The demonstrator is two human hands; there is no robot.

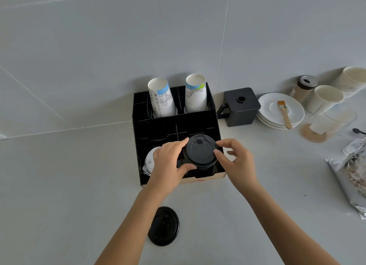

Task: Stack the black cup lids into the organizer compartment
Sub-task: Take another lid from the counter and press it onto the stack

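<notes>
clerk: lids, black, plastic, round, stacked. held between both hands over the front right compartment of the black organizer [198, 124], presumably so the stack [200, 152] drops in straight.

checker: grip?

clerk: left hand [168, 163] pinches the stack's left edge, thumb below, forefinger on the far rim. right hand [235, 161] has its fingertips at the right rim, loosely curled; whether it presses or only steadies, cannot tell.

checker: surface?

clerk: matte, domed top with a moulded sip flap, ribbed rim. stiff but thin, likely to tilt if squeezed unevenly.

checker: others?

clerk: one loose black lid [163, 226] flat on the counter, near the left forearm, still to be stacked. white lids [149, 162] under the left hand, in the neighbouring compartment. two printed paper cups [161, 100] upright beyond both hands.
</notes>
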